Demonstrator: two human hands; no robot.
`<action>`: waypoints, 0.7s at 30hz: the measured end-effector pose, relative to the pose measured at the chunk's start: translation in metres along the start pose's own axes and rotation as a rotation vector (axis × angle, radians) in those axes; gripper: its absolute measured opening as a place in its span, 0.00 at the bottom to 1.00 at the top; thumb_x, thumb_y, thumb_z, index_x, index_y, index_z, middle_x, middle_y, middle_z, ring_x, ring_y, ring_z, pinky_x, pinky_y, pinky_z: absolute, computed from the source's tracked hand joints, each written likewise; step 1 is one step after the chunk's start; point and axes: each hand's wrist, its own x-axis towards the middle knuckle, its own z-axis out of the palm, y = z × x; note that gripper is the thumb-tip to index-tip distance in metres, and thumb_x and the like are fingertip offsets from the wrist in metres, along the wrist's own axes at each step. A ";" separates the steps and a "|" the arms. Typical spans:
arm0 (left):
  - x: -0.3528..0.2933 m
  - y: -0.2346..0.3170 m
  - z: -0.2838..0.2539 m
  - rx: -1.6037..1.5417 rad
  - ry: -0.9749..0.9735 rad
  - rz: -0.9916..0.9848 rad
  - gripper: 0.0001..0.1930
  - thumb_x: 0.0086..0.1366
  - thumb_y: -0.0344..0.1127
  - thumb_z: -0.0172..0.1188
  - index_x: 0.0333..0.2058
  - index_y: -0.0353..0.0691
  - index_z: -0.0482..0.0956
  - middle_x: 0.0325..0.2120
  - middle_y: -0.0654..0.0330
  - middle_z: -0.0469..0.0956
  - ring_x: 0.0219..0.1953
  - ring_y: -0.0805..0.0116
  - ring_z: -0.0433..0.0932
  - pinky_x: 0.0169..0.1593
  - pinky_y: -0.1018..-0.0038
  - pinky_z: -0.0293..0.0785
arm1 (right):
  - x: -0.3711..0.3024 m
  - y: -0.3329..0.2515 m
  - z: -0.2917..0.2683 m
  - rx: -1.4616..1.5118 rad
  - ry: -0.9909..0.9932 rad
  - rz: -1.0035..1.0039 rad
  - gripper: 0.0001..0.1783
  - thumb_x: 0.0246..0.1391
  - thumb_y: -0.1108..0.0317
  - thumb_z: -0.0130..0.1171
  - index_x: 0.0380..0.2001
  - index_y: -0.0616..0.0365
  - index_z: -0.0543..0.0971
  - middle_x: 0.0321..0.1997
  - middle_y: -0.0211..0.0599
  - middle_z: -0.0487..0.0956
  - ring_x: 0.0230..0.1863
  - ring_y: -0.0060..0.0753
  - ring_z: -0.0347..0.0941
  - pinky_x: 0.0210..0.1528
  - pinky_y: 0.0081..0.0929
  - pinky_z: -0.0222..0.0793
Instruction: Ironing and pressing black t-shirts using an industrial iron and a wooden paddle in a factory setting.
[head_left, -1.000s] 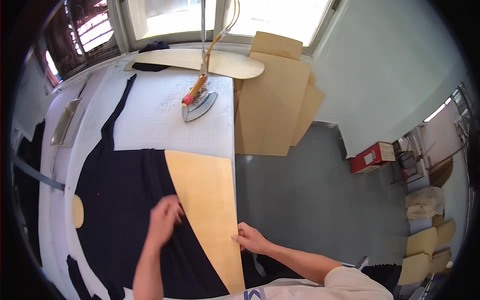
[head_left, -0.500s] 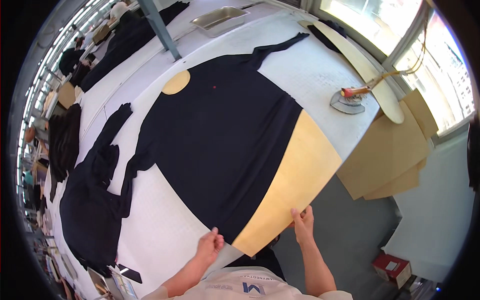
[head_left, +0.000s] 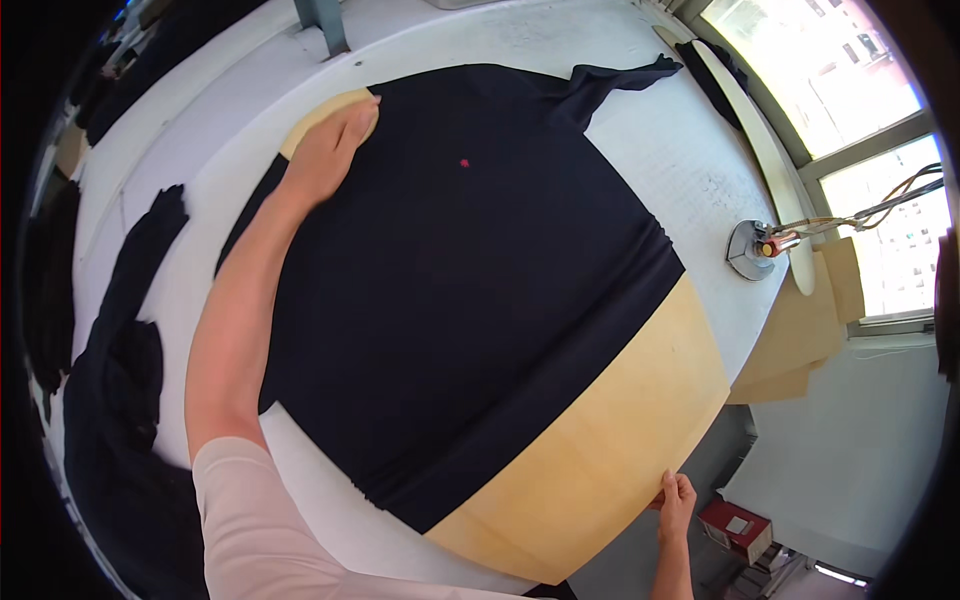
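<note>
A dark navy knitted sweater (head_left: 440,280) lies stretched flat over a yellow, thin board (head_left: 600,420), with a small red mark (head_left: 464,163) near its upper part. The board's broad end sticks out below the sweater's hem. Its rounded tip (head_left: 310,118) shows at the neck opening. My left hand (head_left: 328,150) reaches across to that tip, fingers closed and pressed together at the neckline; what lies under them is hidden. My right hand (head_left: 676,505) grips the board's near right edge between thumb and fingers.
An iron (head_left: 755,250) with cables rests on the white table (head_left: 660,160) at right. A second dark garment (head_left: 110,400) lies at left. Narrow pale boards (head_left: 760,150) lean near the window. Brown sheets (head_left: 790,345) and a red box (head_left: 735,528) are beyond the table edge.
My left hand has left the hem's near corner and reached up to the neck opening. My view has come closer to the sweater. The right hand still holds the board's edge.
</note>
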 end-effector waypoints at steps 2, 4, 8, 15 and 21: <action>0.054 -0.020 0.029 0.110 -0.019 0.121 0.32 0.80 0.60 0.40 0.65 0.39 0.74 0.64 0.51 0.75 0.69 0.54 0.69 0.71 0.64 0.61 | 0.004 -0.007 0.005 -0.014 0.080 0.013 0.18 0.71 0.56 0.58 0.28 0.52 0.73 0.23 0.26 0.77 0.22 0.18 0.75 0.24 0.21 0.73; 0.089 -0.039 0.049 0.156 -0.028 0.166 0.33 0.79 0.62 0.39 0.66 0.42 0.74 0.66 0.53 0.74 0.71 0.52 0.66 0.72 0.62 0.61 | 0.005 -0.012 0.010 0.018 0.128 0.039 0.19 0.72 0.53 0.57 0.28 0.51 0.73 0.22 0.24 0.76 0.21 0.18 0.74 0.23 0.20 0.72; 0.124 -0.084 0.077 0.290 -0.059 0.370 0.33 0.78 0.63 0.40 0.69 0.47 0.70 0.70 0.56 0.68 0.76 0.54 0.58 0.75 0.57 0.54 | 0.005 -0.014 0.016 -0.084 0.213 0.077 0.20 0.72 0.50 0.56 0.29 0.50 0.73 0.21 0.24 0.75 0.20 0.18 0.72 0.23 0.20 0.69; 0.116 -0.054 0.075 0.267 -0.271 0.082 0.38 0.79 0.63 0.34 0.73 0.40 0.61 0.76 0.49 0.54 0.79 0.50 0.48 0.80 0.60 0.38 | 0.025 0.011 0.041 -0.430 0.523 -0.387 0.26 0.79 0.50 0.41 0.38 0.64 0.73 0.32 0.35 0.73 0.35 0.29 0.67 0.41 0.30 0.66; 0.094 -0.013 0.062 0.134 -0.287 0.043 0.39 0.78 0.67 0.35 0.73 0.42 0.62 0.76 0.51 0.54 0.79 0.52 0.48 0.80 0.61 0.39 | 0.016 0.002 0.012 -0.587 0.319 -0.328 0.28 0.80 0.49 0.38 0.42 0.66 0.74 0.39 0.39 0.76 0.41 0.34 0.69 0.48 0.31 0.67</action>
